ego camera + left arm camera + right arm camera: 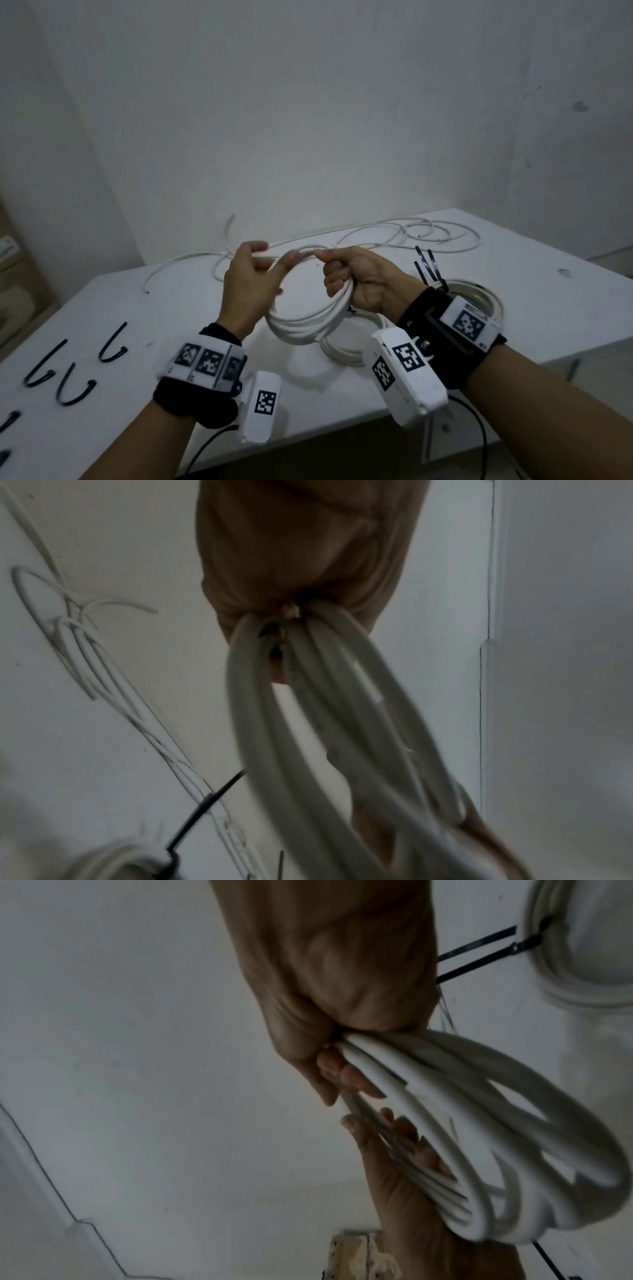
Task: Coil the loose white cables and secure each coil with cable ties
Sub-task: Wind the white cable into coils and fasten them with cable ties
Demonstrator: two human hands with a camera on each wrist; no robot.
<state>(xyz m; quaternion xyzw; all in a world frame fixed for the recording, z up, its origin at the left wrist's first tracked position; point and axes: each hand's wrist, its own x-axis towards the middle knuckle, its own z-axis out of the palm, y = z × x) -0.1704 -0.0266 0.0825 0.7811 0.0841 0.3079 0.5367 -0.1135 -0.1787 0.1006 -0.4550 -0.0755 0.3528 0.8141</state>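
Observation:
Both hands hold a white cable coil [308,323] [308,710] [479,1123] of several loops in the air above the white table [178,308]. My right hand [330,270] [342,974] grips the bunched loops in a fist at the coil's top right. My left hand [270,260] [291,561] holds the strands at the top left, thumb over the cable and index finger stretched toward the right hand. The left hand's fingers [394,1150] lie along the loops in the right wrist view. No tie is visible on this coil.
A tied coil [486,298] [548,947] with black tie tails [426,265] lies behind my right wrist. Another coil [342,351] lies under the held one. Loose white cables [428,233] [78,647] sprawl along the wall. Several black cable ties [113,346] lie at the left.

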